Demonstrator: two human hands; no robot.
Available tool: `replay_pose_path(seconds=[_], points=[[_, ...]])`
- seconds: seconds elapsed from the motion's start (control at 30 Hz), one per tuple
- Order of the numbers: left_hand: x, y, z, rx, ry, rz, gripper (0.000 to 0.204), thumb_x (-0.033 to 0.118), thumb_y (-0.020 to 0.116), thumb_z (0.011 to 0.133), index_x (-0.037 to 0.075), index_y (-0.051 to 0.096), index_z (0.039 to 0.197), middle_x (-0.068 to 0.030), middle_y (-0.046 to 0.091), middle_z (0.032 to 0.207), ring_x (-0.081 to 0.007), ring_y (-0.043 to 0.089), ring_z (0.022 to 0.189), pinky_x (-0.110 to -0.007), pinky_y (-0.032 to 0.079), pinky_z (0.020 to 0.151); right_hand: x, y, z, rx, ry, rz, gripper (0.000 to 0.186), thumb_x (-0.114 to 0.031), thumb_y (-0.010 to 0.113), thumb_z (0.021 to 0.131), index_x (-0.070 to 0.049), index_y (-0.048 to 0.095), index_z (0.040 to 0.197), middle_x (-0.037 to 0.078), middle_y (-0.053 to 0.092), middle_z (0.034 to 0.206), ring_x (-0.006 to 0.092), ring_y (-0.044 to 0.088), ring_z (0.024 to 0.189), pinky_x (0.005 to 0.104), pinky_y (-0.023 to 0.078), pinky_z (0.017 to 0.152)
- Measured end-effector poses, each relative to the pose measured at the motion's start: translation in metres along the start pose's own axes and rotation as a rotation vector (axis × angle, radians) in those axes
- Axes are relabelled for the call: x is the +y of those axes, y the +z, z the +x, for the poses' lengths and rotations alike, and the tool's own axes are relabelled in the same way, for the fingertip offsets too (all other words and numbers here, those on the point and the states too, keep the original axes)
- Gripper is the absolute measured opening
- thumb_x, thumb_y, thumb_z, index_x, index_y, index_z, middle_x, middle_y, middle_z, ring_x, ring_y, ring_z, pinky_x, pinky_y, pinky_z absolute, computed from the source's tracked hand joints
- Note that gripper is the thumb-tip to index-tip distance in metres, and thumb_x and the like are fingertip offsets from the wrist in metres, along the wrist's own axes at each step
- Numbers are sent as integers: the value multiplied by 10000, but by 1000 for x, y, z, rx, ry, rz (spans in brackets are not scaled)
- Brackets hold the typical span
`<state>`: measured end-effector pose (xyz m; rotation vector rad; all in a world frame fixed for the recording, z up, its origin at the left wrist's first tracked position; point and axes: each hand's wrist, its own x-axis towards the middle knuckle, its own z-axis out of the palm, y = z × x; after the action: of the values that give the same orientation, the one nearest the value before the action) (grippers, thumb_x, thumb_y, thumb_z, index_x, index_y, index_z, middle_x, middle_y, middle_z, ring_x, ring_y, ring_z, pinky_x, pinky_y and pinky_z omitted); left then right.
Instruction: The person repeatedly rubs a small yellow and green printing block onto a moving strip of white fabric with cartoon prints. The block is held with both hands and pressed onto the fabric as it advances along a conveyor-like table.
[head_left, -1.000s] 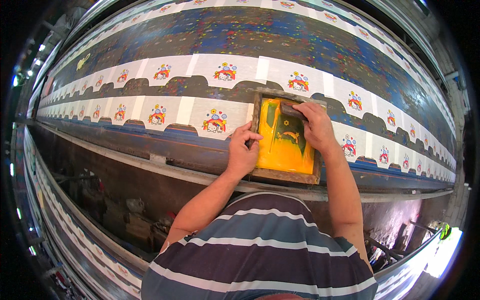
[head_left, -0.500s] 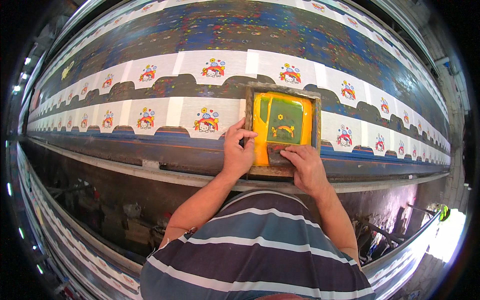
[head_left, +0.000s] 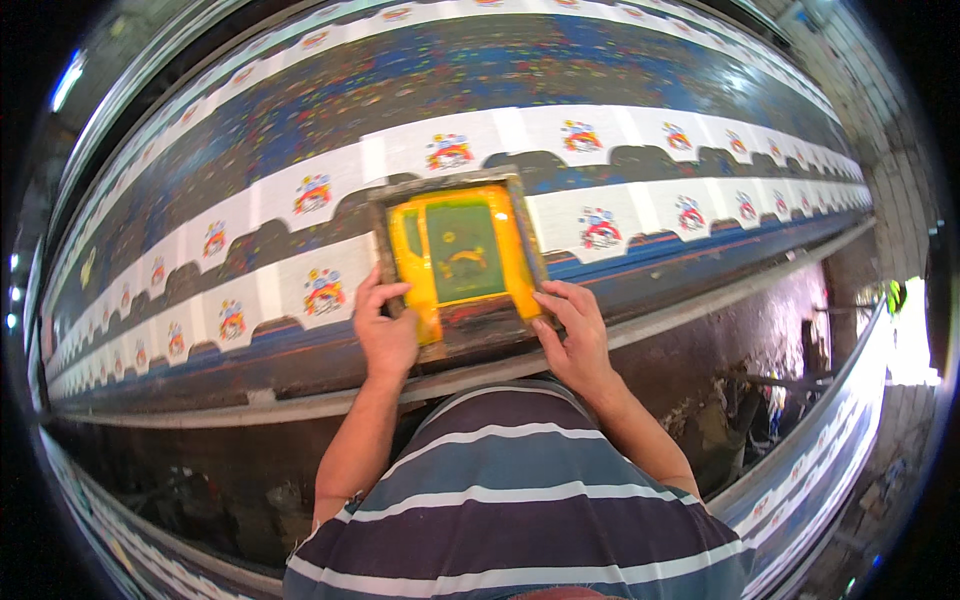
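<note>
The wooden frame [head_left: 447,182] is held between two hands: its left rail is clamped by the left hand [head_left: 388,325], its right rail, near the lower corner, by the right hand [head_left: 574,335]. Between them, a dark squeegee [head_left: 484,317] is laid along the near end, and yellow ink [head_left: 421,275] is spread along both sides of the green mesh [head_left: 466,255]. Whether the frame is raised or rested cannot be told through the blur. It is best kept level, so that neither squeegee nor ink is tipped; both rails should be supported evenly, and the printed panels [head_left: 600,230] beyond either hand should not be brushed.
</note>
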<state>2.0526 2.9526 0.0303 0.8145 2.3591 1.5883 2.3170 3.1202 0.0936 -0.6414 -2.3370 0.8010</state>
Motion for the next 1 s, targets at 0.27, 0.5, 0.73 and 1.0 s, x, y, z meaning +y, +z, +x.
replay_pose_path(seconds=[0.27, 0.5, 0.73, 1.0], points=[[50, 78, -19, -9, 63, -122, 382, -160, 768, 790, 53, 795, 1106, -280, 621, 1650, -407, 569, 1592, -463, 421, 1323, 71, -58, -28, 71, 172, 199, 413, -7, 820, 976, -27, 760, 1384, 209, 753, 1423, 406, 699, 1355, 501, 533, 1193], [80, 188, -40, -10, 4, -121, 392, -161, 754, 786, 54, 822, 1107, -278, 627, 1647, -408, 564, 1599, -452, 420, 1326, 149, -135, -38, 125, 134, 191, 430, 5, 831, 945, -34, 767, 1369, 195, 762, 1415, 399, 702, 1341, 493, 532, 1185], [98, 220, -49, -27, -119, -164, 417, -183, 738, 807, 49, 818, 1144, -260, 586, 1709, -368, 573, 1599, -426, 462, 1294, 185, -176, -38, 45, 111, 242, 428, 12, 817, 963, -31, 765, 1385, 188, 749, 1445, 381, 696, 1371, 483, 538, 1188], [102, 217, -48, -42, -209, -202, 417, -210, 726, 783, 19, 795, 1124, -228, 563, 1755, -340, 568, 1607, -423, 479, 1291, 172, -180, -29, 27, -105, 121, 451, -31, 867, 908, -52, 775, 1349, 163, 733, 1422, 417, 688, 1358, 533, 555, 1157]])
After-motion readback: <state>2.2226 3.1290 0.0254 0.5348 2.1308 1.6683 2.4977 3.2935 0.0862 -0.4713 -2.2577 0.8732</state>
